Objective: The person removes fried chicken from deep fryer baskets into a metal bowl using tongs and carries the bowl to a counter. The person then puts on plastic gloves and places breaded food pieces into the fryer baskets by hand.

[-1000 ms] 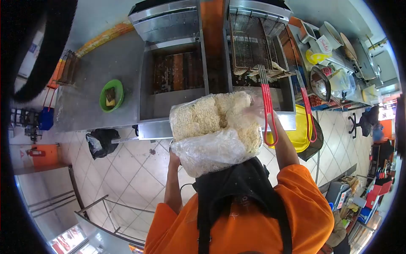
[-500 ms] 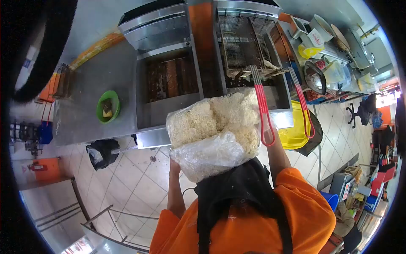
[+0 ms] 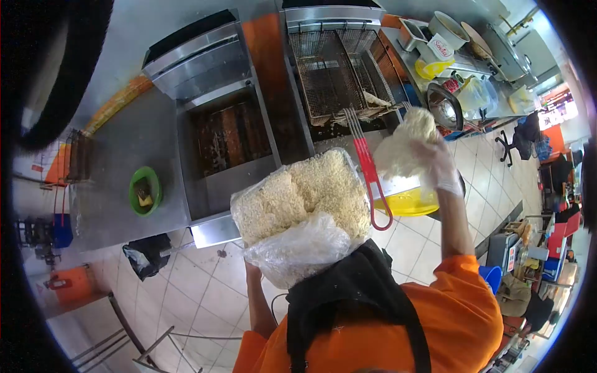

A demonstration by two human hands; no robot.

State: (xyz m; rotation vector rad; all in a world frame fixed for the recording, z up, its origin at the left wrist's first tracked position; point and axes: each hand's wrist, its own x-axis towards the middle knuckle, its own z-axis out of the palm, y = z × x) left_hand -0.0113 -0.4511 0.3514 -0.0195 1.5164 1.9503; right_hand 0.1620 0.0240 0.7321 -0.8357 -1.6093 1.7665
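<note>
A plastic-wrapped pack of crumb-coated breaded pieces (image 3: 311, 193) rests against my apron, its wrap folded back over the near side. My left hand (image 3: 252, 271) holds it from underneath at the left; its fingers are hidden by the pack. Out to the right, my right hand (image 3: 438, 165), in a clear plastic glove, grips a breaded piece (image 3: 401, 149), slightly blurred. That piece is above the front right of the fryer, beside the red basket handle (image 3: 372, 180). Two wire fry baskets (image 3: 326, 74) hang over the right fryer well.
Left of the baskets lies another fryer well (image 3: 230, 133) with dark liquid. A green bowl (image 3: 146, 191) stands on the steel counter (image 3: 106, 211). Below my right hand is a yellow tub (image 3: 407, 204). Pots and containers (image 3: 448, 31) crowd the right-hand counter. A black bag (image 3: 146, 258) hangs below.
My right hand has come away from the pack and moved right and up with a breaded piece. The pack's right side has lost that piece. My view has shifted slightly right.
</note>
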